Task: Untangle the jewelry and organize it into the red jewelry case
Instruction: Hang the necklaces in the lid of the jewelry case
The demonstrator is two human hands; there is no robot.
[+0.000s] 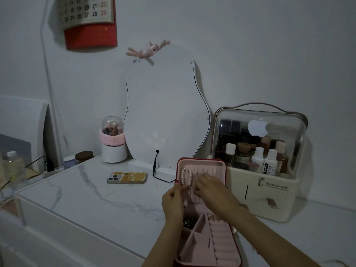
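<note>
Red jewelry case point(208, 245) open on marble table point(96, 193), lid up, pink inside. Pearl string point(186, 177) hung on lid hooks, prob. so no more knots. Little dark tangled bits point(189, 222) in back-left pocket of tray; other pockets + ring rolls look bare, so lots left to sort. Left hand point(173, 201) up at bottom of pearl string, fingers curled, pinching something thin there – maybe a chain, too small to tell. Right hand point(213, 186) w/ fingers spread over lid next to pearls, prob. hooking or smoothing; can't tell if holding anything. Both hands close together, near touching, good for tiny fiddly work. Phone point(127, 177) lying flat to left. Wavy mirror point(165, 112) behind case. Clear makeup box point(258, 151) w/ bottles on right, just beside lid.
</note>
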